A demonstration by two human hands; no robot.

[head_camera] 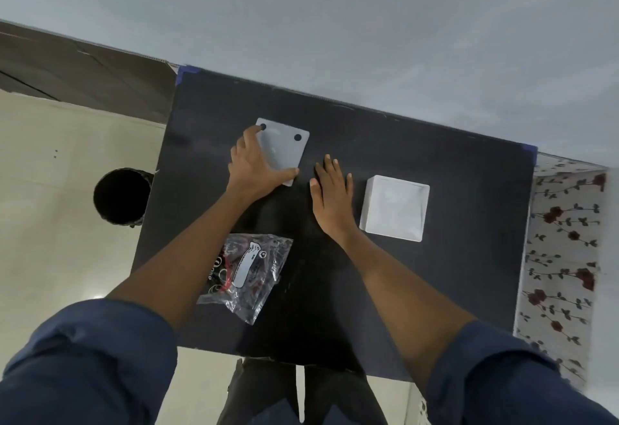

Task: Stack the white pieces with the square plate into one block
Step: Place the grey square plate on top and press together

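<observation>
A flat white square plate (286,148) with two dark round holes near its far edge lies on the black table (435,274). My left hand (256,166) grips the plate's left and near edges, fingers spread along them. My right hand (331,190) rests flat on the table with fingers apart, just right of the plate and holding nothing. A thicker white square block (395,208) with a recessed top sits to the right of my right hand, untouched.
A clear plastic bag (248,274) holding small red and dark parts lies near the table's front left. A dark round bin (120,196) stands on the floor left of the table. A floral cloth (566,257) hangs past the right edge. A wall rises behind the table.
</observation>
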